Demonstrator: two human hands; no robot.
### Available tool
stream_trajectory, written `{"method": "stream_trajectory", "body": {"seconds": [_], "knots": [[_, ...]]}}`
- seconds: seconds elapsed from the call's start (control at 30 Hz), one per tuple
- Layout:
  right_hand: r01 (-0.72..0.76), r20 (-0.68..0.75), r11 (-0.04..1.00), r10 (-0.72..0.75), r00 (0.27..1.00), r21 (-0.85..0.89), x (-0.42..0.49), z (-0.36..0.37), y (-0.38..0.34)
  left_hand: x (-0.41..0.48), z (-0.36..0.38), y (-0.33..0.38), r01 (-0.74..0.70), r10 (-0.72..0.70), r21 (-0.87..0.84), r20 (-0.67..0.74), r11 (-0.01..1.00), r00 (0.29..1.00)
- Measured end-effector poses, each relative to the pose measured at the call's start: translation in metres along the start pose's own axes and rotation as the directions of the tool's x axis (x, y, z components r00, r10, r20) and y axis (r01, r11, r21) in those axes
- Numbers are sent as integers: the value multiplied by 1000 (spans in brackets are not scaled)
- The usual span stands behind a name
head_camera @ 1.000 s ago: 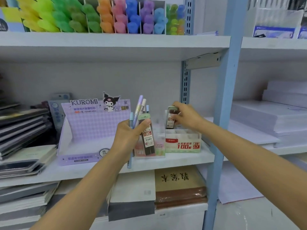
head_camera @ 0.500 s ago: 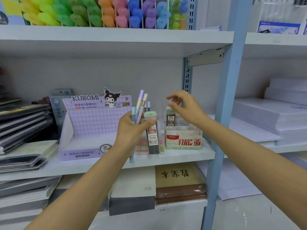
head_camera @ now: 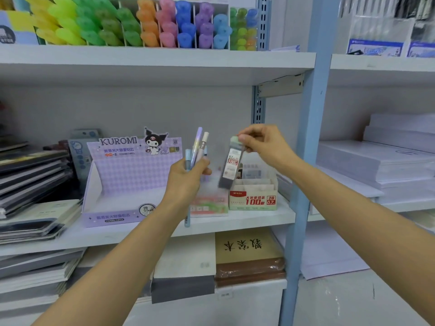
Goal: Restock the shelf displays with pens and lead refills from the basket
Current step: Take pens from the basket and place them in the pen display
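Note:
My left hand (head_camera: 186, 178) grips a bunch of pastel pens (head_camera: 196, 150), their tips sticking up and one blue end hanging below the fist. My right hand (head_camera: 261, 143) pinches the green cap of a dark lead refill case (head_camera: 230, 167), which hangs tilted in the air between both hands. Just below it stands the small red-and-white 0.7 lead refill display box (head_camera: 253, 200) with one case inside. Left of it a purple Kuromi display box (head_camera: 131, 182) sits on the middle shelf (head_camera: 254, 218), its tray bare. No basket is in view.
A small pink-green box (head_camera: 209, 204) stands between the two displays. Stacked notebooks (head_camera: 30, 184) fill the left of the shelf. Colourful highlighters (head_camera: 131, 22) line the upper shelf. A blue upright post (head_camera: 303, 161) stands right of the refill box, with white paper stacks (head_camera: 381, 161) beyond.
My right hand let a refill case into the 0.7 box, swung back and took the case from my left hand. That case now hangs from my right fingers; the left keeps only pens.

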State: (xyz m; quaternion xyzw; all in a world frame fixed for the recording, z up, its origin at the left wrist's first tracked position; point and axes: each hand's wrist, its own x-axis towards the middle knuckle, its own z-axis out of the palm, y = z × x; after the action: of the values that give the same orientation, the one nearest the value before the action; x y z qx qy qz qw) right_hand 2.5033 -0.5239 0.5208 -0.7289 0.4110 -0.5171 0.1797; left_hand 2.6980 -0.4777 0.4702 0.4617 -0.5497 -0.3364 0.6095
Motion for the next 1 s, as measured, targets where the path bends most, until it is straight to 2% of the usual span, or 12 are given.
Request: {"method": "stream_trajectory", "body": {"seconds": [0.1, 0.2, 0.5, 0.6, 0.77, 0.87, 0.93, 1.0], "knots": [[32, -167, 997, -45, 985, -76, 5, -13, 3, -1, -3, -1, 59, -54, -80, 60, 995, 997], [60, -222, 990, -88, 971, -129, 9, -18, 4, -1, -3, -2, 41, -33, -70, 111, 997, 993], [99, -148, 950, -148, 978, -295, 8, 7, 30, -5, -3, -13, 40, -32, -46, 172, 998, 985], [76, -120, 947, -119, 986, -312, 13, 14, 38, -4, -5, -13, 25, -17, -41, 183, 999, 983], [29, 45, 900, -10, 999, -434, 17, 18, 50, -3, -8, -15, -5, 15, -48, 224, 999, 975], [46, 7, 866, -49, 999, -498, 15, 22, 46, -3, -10, -17, -12, 26, -60, 232, 998, 972], [76, -32, 878, -103, 994, -473, 13, 25, 35, -4, -11, -17, -23, 36, -60, 236, 998, 971], [69, -16, 967, -75, 997, -244, 7, 28, 18, -5, -11, -17, -33, 47, -61, 238, 998, 970]]}}
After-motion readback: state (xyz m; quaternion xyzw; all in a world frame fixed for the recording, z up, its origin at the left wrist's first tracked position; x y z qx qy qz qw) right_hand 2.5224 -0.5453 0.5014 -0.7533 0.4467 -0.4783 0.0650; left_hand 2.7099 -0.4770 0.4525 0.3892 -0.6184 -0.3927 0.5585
